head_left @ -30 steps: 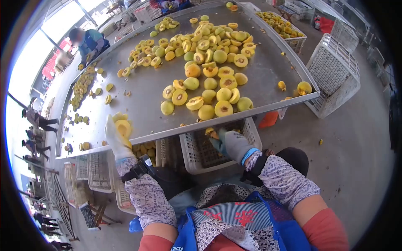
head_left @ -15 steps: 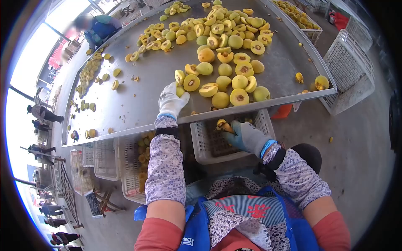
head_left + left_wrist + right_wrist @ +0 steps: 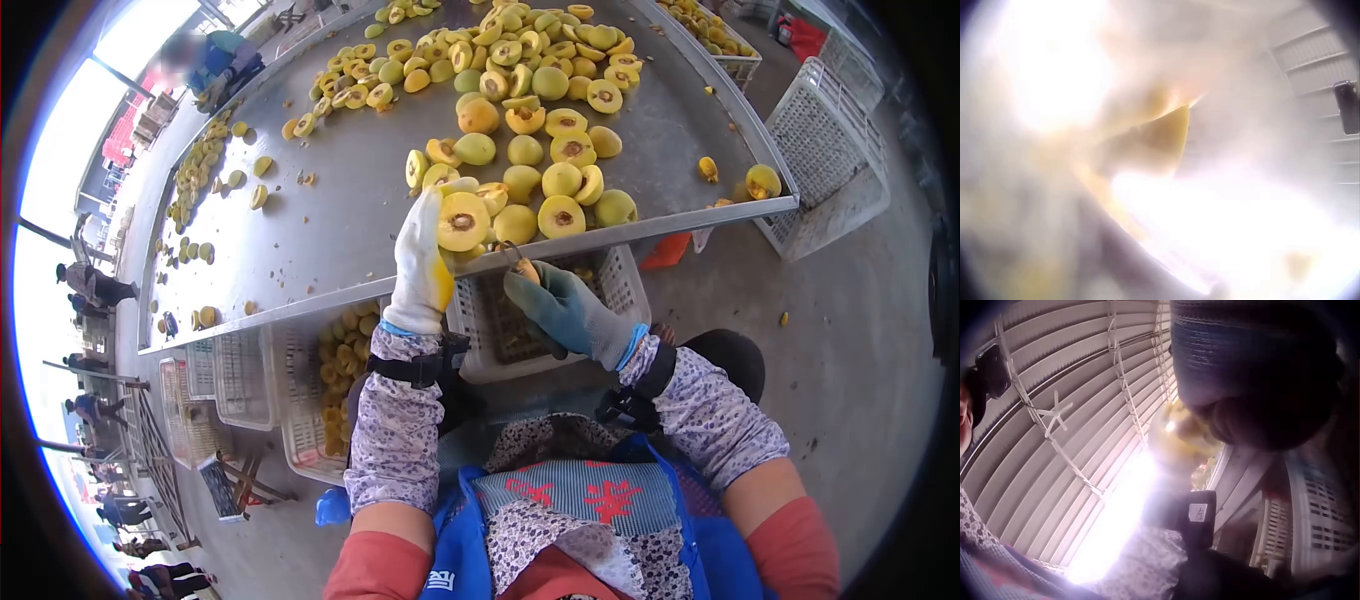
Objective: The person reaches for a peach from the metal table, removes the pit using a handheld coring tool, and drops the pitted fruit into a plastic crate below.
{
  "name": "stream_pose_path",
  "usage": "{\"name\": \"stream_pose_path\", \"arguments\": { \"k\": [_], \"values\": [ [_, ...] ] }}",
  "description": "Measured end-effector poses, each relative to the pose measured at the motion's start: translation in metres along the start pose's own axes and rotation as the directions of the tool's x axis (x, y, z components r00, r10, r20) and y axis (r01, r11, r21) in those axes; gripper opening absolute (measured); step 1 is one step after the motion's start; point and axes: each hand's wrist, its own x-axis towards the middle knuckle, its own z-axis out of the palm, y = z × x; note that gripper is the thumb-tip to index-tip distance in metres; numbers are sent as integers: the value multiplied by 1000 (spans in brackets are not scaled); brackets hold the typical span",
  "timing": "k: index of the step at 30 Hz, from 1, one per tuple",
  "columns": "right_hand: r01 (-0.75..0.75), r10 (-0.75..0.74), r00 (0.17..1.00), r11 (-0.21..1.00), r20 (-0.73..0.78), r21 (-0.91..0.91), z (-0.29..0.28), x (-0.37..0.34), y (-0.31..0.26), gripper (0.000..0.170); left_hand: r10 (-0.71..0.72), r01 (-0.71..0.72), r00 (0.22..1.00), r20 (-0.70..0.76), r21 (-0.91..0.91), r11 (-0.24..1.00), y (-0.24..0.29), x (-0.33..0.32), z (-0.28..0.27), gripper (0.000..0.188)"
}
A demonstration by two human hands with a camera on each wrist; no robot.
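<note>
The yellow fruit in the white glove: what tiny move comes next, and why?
Probably bring the looped tool in the right hand to the brown middle of the cut yellow fruit, because the left hand holds it with that middle showing, and the loop is close.

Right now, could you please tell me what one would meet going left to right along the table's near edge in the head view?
Crate of fruit below the edge → left hand holding a cut fruit → right hand gripping a small hooked tool → yellow fruit by the corner.
</note>
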Motion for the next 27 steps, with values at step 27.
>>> {"name": "stream_pose_path", "arguments": {
  "k": [27],
  "values": [
    [493,-538,833,827,-126,-271,-3,33,36,30,344,-335,939,-7,205,920,-12,-6,55,39]
  ]
}}
